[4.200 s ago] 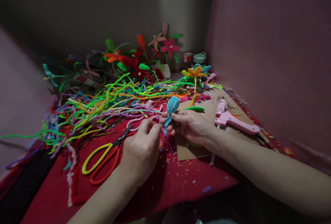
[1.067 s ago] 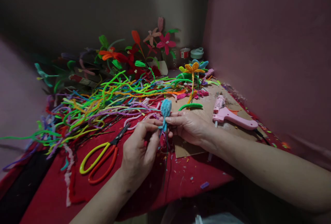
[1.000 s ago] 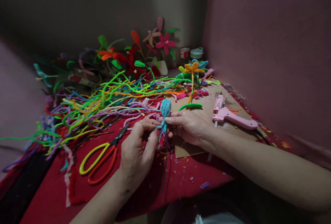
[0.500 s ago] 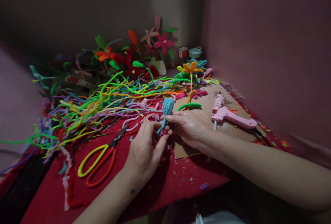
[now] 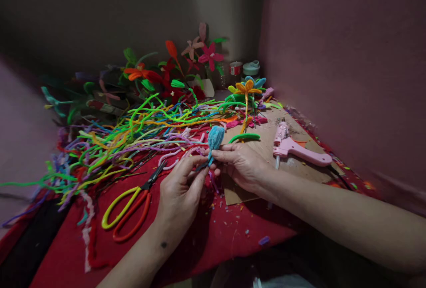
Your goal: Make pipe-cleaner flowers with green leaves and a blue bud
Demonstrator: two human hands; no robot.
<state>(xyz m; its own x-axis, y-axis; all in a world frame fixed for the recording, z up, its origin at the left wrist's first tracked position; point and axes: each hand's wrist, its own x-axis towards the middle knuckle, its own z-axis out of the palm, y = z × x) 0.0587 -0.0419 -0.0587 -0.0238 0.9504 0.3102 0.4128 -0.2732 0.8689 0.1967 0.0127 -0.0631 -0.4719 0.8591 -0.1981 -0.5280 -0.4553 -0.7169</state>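
Both hands meet around a blue fuzzy pipe-cleaner bud [image 5: 216, 137], which stands upright with its loops at the top. My left hand [image 5: 182, 186] pinches the twisted stem ends below the bud between thumb and fingers. My right hand [image 5: 241, 163] is closed on the base of the bud, thumb across its front. Left of my left hand, scissors [image 5: 143, 190] with one yellow and one red handle lie on the red cloth [image 5: 233, 252]. A green pipe-cleaner piece [image 5: 245, 137] lies just beyond my right hand.
Many coloured pipe cleaners [image 5: 149, 124] spread across the left and middle. A pink glue gun [image 5: 296, 148] rests on a cardboard sheet [image 5: 266, 132] at the right. Fuzzy flowers [image 5: 211, 56], a lidded jar [image 5: 251, 68] and an orange flower [image 5: 246, 87] stand behind.
My left hand has shifted slightly left, and its thumb and fingers have closed on the stem ends, which showed loose below the bud before. The right hand keeps its hold.
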